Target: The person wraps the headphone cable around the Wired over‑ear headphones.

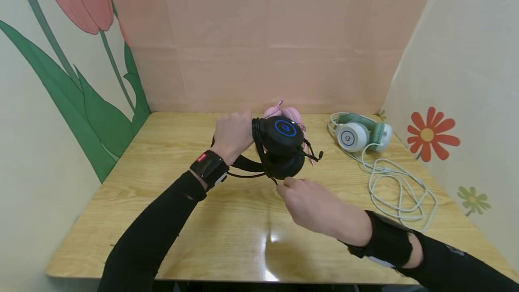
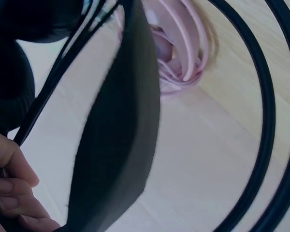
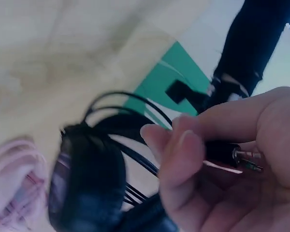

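Black over-ear headphones with a blue ring on one ear cup and a small boom microphone are held up over the table. My left hand grips them at the headband side; its curled fingers show in the left wrist view beside the broad black headband. Black cable is wrapped in several turns around the headphones. Below the ear cups, my right hand pinches the cable's end. A metal-tipped plug pokes out behind the thumb and fingertips in the right wrist view.
Pink headphones lie at the back, partly hidden by the black ones. White-and-green headphones sit at the back right, their pale cable looped along the right edge of the wooden table. Walls stand behind and at both sides.
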`<state>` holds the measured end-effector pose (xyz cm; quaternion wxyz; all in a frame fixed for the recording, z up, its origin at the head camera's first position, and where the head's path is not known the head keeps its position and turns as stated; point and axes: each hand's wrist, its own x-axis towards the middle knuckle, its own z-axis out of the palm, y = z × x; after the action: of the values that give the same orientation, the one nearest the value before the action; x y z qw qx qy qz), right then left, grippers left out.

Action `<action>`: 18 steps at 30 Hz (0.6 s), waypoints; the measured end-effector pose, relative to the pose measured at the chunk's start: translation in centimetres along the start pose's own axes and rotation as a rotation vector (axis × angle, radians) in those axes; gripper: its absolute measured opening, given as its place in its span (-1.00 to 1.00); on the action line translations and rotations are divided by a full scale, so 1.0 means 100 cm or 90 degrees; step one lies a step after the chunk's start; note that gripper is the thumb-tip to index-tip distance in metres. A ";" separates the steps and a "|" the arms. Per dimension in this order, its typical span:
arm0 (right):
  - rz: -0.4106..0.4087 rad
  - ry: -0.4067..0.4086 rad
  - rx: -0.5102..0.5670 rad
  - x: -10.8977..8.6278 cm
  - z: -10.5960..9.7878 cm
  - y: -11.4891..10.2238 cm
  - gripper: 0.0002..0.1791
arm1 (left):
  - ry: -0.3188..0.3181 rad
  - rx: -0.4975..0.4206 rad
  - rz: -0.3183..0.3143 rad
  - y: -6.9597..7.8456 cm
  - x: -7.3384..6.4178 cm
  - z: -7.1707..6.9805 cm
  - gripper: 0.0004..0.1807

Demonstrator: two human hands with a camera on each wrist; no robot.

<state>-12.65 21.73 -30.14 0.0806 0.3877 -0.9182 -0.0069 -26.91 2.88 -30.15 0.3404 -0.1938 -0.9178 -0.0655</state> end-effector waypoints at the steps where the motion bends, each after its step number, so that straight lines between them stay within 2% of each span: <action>1: -0.012 0.013 -0.011 0.002 -0.003 0.000 -0.86 | -0.004 0.008 0.008 0.001 0.000 0.000 -0.53; 5: -0.046 0.069 -0.040 0.013 -0.014 0.000 -0.81 | -0.006 0.039 0.055 0.008 -0.001 -0.003 -0.61; 8: -0.065 0.081 -0.037 0.021 -0.020 0.002 -0.83 | -0.001 0.048 0.080 0.012 -0.002 -0.005 -0.65; 13: -0.116 0.100 -0.038 0.031 -0.024 0.009 -0.88 | 0.008 0.053 0.100 0.018 -0.004 -0.007 -0.63; 18: -0.116 0.160 -0.030 0.039 -0.023 0.024 -0.85 | 0.004 0.076 0.129 0.022 -0.007 -0.008 -0.68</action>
<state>-16.67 20.69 -27.10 0.2031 0.4654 -0.8614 0.0126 -25.02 4.50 -30.00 0.3595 -0.2645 -0.8946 0.0236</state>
